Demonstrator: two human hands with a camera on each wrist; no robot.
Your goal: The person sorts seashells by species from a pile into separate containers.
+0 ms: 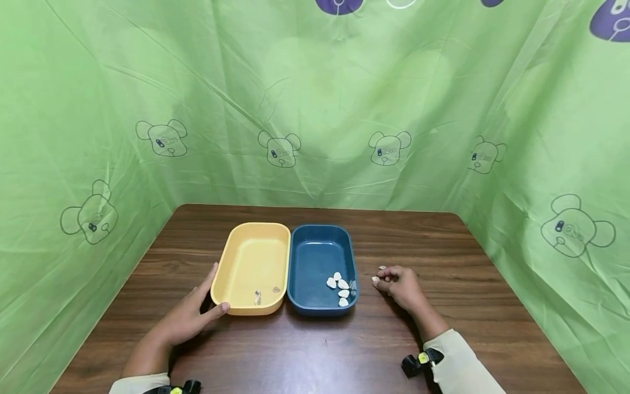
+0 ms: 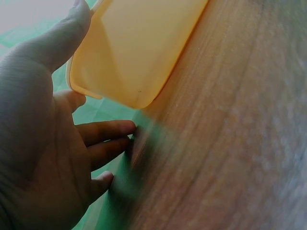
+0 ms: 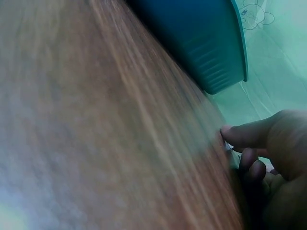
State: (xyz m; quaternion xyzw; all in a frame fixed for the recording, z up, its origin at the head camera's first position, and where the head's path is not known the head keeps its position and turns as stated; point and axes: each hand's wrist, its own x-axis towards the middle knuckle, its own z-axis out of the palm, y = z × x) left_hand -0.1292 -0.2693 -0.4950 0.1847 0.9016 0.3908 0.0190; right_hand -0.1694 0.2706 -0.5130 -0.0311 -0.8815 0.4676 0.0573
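My left hand (image 1: 189, 314) rests against the near left corner of a yellow tray (image 1: 231, 257), thumb at the near side and fingers along the left side. In the left wrist view several of its fingers extend past the tray, nearly straight. To the right of the blue tray (image 1: 320, 312), my right hand (image 1: 404, 289) pinches a small white shell (image 1: 375, 279) between thumb and fingertips, low over the table. Another pale shell (image 1: 382, 267) lies just beyond the fingers. Several white shells (image 1: 343, 284) sit in the blue tray's near right part.
The two trays stand side by side on a brown wooden table (image 1: 315, 355). In the yellow tray lie a shiny greyish piece (image 1: 258, 297) and a tan one (image 1: 276, 289). A green curtain (image 1: 315, 93) with cartoon heads surrounds the table's back and sides.
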